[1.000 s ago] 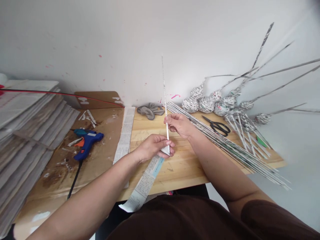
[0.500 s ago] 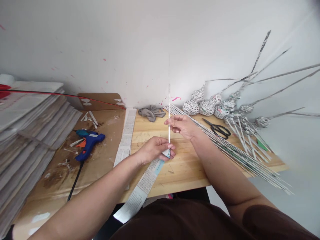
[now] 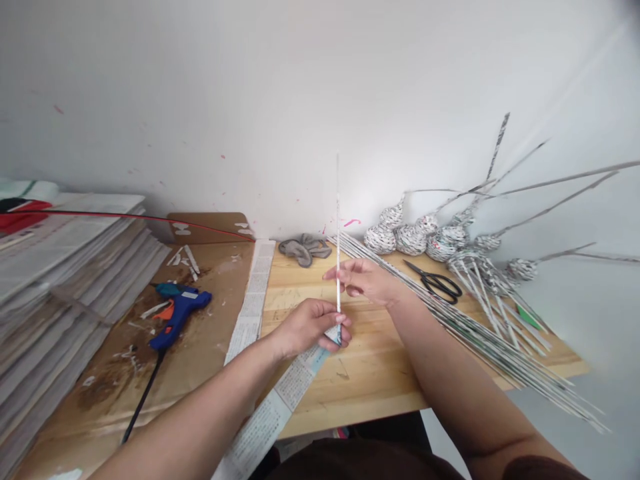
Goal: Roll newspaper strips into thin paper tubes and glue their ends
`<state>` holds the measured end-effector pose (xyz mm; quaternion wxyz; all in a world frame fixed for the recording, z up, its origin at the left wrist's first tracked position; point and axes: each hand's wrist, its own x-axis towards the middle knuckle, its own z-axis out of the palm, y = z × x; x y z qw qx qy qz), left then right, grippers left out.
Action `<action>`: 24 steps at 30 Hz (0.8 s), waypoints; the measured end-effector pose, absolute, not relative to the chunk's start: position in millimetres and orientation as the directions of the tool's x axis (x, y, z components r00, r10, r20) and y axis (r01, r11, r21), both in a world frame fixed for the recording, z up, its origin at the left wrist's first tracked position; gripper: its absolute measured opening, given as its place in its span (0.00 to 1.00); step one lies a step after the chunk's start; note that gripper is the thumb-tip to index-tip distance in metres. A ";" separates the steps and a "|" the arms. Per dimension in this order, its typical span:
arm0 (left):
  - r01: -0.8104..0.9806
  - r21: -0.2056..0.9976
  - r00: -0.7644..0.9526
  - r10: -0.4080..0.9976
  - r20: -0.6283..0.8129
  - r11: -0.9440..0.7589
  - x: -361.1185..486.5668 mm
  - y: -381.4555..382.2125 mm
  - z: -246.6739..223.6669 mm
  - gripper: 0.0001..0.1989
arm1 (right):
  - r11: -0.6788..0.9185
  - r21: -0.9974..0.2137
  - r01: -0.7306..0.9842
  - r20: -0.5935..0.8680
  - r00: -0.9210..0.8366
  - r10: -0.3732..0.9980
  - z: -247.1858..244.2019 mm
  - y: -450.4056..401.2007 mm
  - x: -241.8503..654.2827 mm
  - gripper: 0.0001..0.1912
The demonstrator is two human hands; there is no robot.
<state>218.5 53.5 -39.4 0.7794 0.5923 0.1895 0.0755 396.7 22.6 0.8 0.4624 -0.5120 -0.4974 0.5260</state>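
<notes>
An upright thin paper tube (image 3: 339, 233), rolled from newsprint, stands in front of me above the wooden tabletop. My left hand (image 3: 317, 325) is closed round its lower end, where a long newspaper strip (image 3: 291, 385) runs into the roll. That strip slants down toward my lap, past the table's front edge. Slightly higher, my right hand (image 3: 364, 281) pinches the tube between thumb and fingers. The tube's top rises, faint, against the white wall.
Scissors (image 3: 434, 282) and a bundle of paper tubes (image 3: 480, 333) lie at right. Behind them sit several woven paper gourd shapes (image 3: 411, 239). A grey cloth (image 3: 304, 250) lies at the back. Leftward are a blue glue gun (image 3: 177, 317), newspaper strips (image 3: 256, 287) and a newspaper stack (image 3: 75, 293).
The view has tilted upward, so the table and both hands appear lower. My right hand stays above the left on the tube, and the paper strip still trails from the left hand.
</notes>
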 end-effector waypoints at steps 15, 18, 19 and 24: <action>0.087 0.951 0.927 0.326 -0.186 0.298 217.5 51.8 -38.0 0.17 | -0.047 -0.999 -0.005 -0.047 -0.054 0.997 -8.9 26.0 398.3 0.16; 0.107 0.954 0.929 0.313 -0.196 0.279 216.9 51.8 -35.7 0.16 | -0.031 -0.999 -0.020 -0.031 -0.011 0.999 -11.9 28.0 399.0 0.15; 0.109 0.954 0.930 0.311 -0.197 0.278 216.7 52.0 -35.2 0.16 | -0.028 -0.999 -0.023 -0.028 0.005 1.000 -11.8 28.0 398.7 0.15; 0.100 0.955 0.928 0.320 -0.190 0.278 215.5 52.7 -35.1 0.16 | -0.008 -0.999 -0.034 -0.009 0.015 1.000 -5.4 25.9 394.3 0.16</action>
